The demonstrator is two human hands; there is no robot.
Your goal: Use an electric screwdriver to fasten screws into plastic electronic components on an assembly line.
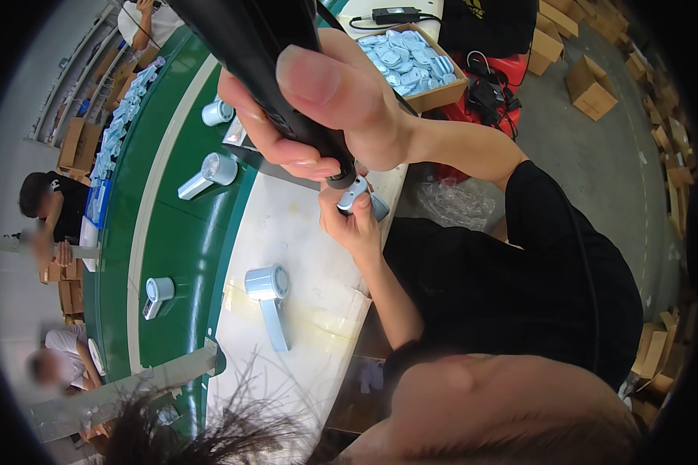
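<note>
Fingers [267, 143] of the R hand [364, 101] are gripping a black stick-like tool [264, 58], thumb lying along its near side; the tool's upper end is running out of frame at top, so full length = can't tell. Its lower tip is meeting a small lt-blue part [353, 191] near the white table [318, 256] edge, exact contact being hard to make out. L hand [345, 225] is pinching that part b/w thumb & fingers, some of these hiding behind it; tool tip is covering a bit too. A dark flat item [267, 163] is partly hiding behind the R hand, kind unclear. Containers: cardboard box [440, 97] beyond the R forearm is holding a heap of lt-blue pcs; blue-edged tray [104, 209] across the green belt [182, 248] is carrying more lt-blue pcs, too small to tell apart. Open carton [591, 91] is standing on the floor, its inside showing only partly. Fan-like unit [267, 283] is lying on the table, well apart from both hands; similar ones are sitting on the belt. Co-workers at far L are showing blurred or cut off, & the wearer's hair [202, 434] is blocking some of the lower edge.
</note>
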